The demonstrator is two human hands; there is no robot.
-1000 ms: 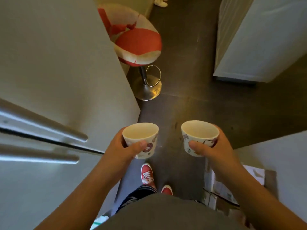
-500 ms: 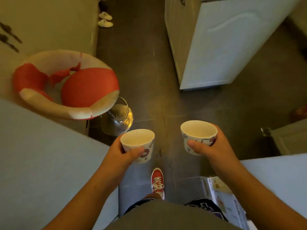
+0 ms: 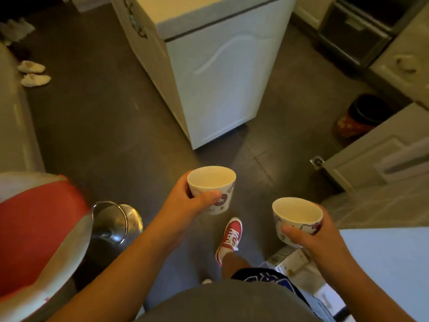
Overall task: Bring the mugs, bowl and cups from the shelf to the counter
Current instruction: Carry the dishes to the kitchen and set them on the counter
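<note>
I carry two small white cups with red cartoon prints, one in each hand, both upright and empty. My left hand grips the left cup from its left side, thumb across the front. My right hand holds the right cup lower and nearer my body, thumb on its front wall. Both cups hang over the dark floor. No shelf is in view.
A white cabinet stands straight ahead. A red and white bar stool with a chrome base is at my left. Cabinet doors and a dark pot lie right. White slippers sit far left. My red shoe steps forward.
I have walked and turned right: the stool slid to the lower left and the white cabinet came closer to centre. My left cup rose ahead while the right one dropped toward my body.
</note>
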